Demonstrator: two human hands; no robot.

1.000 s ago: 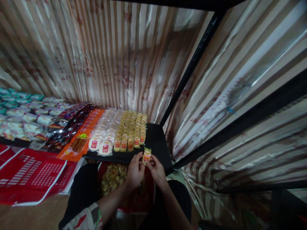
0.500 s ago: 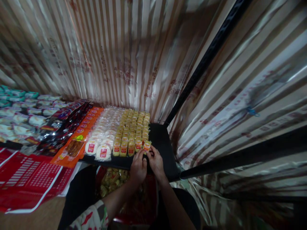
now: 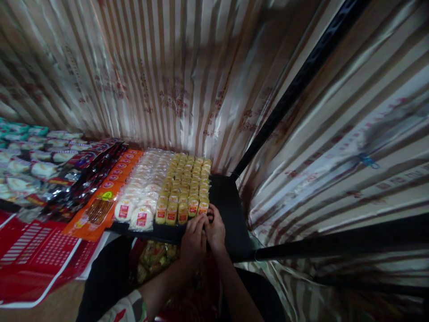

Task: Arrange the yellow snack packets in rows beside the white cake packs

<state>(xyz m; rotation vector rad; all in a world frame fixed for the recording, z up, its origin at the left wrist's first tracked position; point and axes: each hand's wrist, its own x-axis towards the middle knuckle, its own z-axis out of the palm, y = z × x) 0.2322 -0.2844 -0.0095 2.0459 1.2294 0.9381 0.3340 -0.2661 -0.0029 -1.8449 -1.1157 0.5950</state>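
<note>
Rows of small yellow wrapped snack cakes [image 3: 182,212] with red labels stand on a black shelf [image 3: 231,212]. At the near right corner of the rows, both hands meet at the last small wrapped cake [image 3: 203,208]. My left hand [image 3: 194,237] has its fingers bent against the cake's lower front. My right hand [image 3: 215,229] curls its fingers around the cake's right side, with the thumb close to the left fingertips. The fingers hide the bottom of this cake. Beneath the shelf edge, between the legs, a red bag [image 3: 157,259] holds more yellow packs.
Left of the yellow rows lie round white packaged cakes [image 3: 141,218], an orange snack packet [image 3: 95,212], dark packets [image 3: 72,179] and white and green packs [image 3: 43,167]. A black post [image 3: 284,105] rises at the shelf's back right corner, before striped sheeting [image 3: 187,67].
The small cake in the fingers, earlier tilted and raised at the front, now sits lower in line with its row. Both hands have drawn slightly down, and the view has shifted a little.
</note>
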